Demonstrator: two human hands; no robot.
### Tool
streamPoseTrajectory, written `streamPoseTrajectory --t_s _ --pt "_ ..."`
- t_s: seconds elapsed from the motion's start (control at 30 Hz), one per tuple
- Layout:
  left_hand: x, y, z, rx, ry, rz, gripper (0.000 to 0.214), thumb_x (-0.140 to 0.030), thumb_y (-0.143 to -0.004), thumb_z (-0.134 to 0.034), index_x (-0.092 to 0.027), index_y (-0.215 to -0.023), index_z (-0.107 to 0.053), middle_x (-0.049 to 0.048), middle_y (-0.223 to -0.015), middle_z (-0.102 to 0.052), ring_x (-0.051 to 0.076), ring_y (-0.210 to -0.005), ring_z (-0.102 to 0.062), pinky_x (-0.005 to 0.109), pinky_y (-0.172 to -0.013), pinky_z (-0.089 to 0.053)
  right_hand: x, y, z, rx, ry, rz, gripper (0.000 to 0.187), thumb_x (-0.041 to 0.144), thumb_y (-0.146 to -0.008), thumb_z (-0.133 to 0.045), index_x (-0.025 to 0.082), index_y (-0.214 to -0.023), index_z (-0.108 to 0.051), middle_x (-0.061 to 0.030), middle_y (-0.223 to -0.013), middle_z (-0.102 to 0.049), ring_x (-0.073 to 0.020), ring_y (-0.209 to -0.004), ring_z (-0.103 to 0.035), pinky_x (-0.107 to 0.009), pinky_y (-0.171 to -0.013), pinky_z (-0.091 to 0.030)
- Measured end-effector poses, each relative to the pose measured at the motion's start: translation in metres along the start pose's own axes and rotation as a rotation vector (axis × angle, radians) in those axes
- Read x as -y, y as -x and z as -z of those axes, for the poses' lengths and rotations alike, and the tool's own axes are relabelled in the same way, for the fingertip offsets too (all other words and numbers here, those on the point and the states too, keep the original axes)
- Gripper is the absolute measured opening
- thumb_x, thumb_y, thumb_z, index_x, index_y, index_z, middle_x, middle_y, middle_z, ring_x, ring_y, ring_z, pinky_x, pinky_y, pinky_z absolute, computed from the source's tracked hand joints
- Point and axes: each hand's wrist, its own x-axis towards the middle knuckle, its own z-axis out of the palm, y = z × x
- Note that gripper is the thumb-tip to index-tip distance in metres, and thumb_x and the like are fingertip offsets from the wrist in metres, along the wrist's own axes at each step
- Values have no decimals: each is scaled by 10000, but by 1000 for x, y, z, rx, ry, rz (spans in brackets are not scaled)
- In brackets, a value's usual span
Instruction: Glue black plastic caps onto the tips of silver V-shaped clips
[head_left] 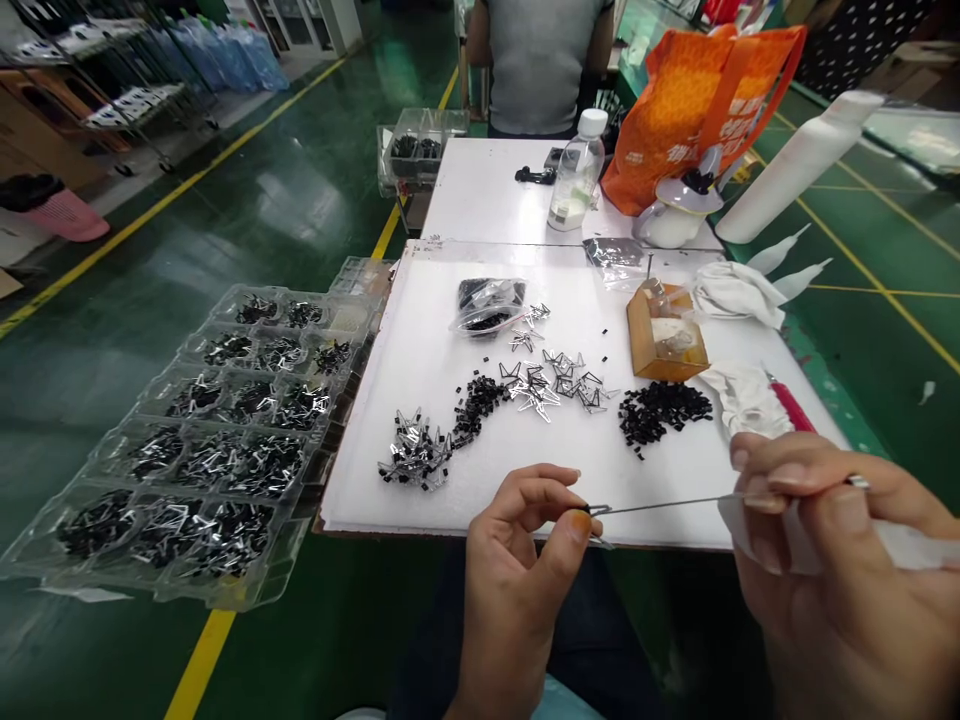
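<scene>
Left of the white counter (420,360), small metal parts (244,535) are held in a compartmented tray (279,575); a tiny piece (599,510) is pinched by the left hand (517,560), a thin rod (675,503) by the right hand (855,540).

Can see large white characters (726,132) on the orange fabric bag (681,112) right of the clear, white-capped plastic bottle (576,172), but cannot read them. Can also spot smaller white lettering (634,158) on that bag, nearer the bottle, likewise illegible.
</scene>
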Motion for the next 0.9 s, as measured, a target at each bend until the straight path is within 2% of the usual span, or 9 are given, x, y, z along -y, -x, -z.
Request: streamPoseTrajectory --t_s 0.1,0.23,0.33,0.4,0.47,0.53,0.67,0.8,0.9 --pt "0 1 -1 -19 -33 -10 97 -163 -864 -818 -226 -790 -822 20 -1096 -705 97 -791 -655 172 -754 -600 0 2 -1 -14 31 -12 80 296 -911 -753 284 -836 -781 -48 -747 -570 -220 -701 -556 -311 -466 -395" --pt "1 1 -1 -25 -46 -12 97 -168 -860 -813 -231 -785 -817 17 -1096 -706 104 -802 -653 181 -760 -592 -3 -12 -3 -148 9 61 132 350 -880 -786 246 -804 -754 -12 -694 -549 -162 -572 -464 -312 -464 -346" --pt "2 1 0 -30 -72 -22 83 -181 -854 -816 -233 -789 -813 25 -1103 -718 140 -889 -672 202 -793 -578 -22 -45 4 -341 72 248 214 405 -818 -835 211 -807 -747 -19 -719 -625 -136 -521 -465 -292 -431 -253" --pt "4 -1 2 -42 -97 -42 81 -182 -851 -820 -239 -793 -813 27 -1087 -730 164 -984 -674 205 -839 -551 -40 -72 12 -457 279 440 266 428 -862 -796 168 -823 -756 -42 -727 -667 -131 -498 -493 -308 -461 -317" --pt "5 -2 3 -42 -109 -61 77 -190 -852 -827 -244 -799 -818 24 -1062 -737 170 -1039 -667 200 -875 -525 -55 -97 21 -459 398 503 317 445 -894 -757 130 -868 -774 -64 -731 -680 -146 -518 -532 -316 -510 -366" --pt "5 -3 4 -28 -102 -60 63 -210 -856 -842 -245 -807 -824 20 -1048 -737 166 -1048 -665 192 -884 -515 -62 -114 27 -407 518 487 363 453 -947 -698 102 -944 -789 -109 -791 -715 -197 -607 -617 -345 -597 -430" --pt "0 -2 3 -2 17 53 75 -269 -839 -903 -238 -837 -835 1 -977 -743 113 -897 -667 162 -813 -522 -56 -122 28 -106 854 315 268 370 -979 -682 147 -1063 -806 -119 -915 -761 -228 -777 -675 -365 -773 -460" --pt "-9 1 4 45 224 287 181 -304 -771 -972 -204 -850 -843 -16 -788 -725 75 -722 -663 162 -749 -529 -50 -104 34 3 905 209 232 363 -878 -805 217 -1055 -768 -33 -841 -729 -173 -678 -604 -313 -705 -438" --pt "-12 2 4 57 365 409 197 -269 -743 -993 -181 -829 -839 -5 -805 -739 81 -730 -695 184 -774 -549 -58 -83 50 301 980 33 264 509 -887 -770 248 -891 -731 -12 -802 -715 -167 -588 -552 -319 -620 -403"
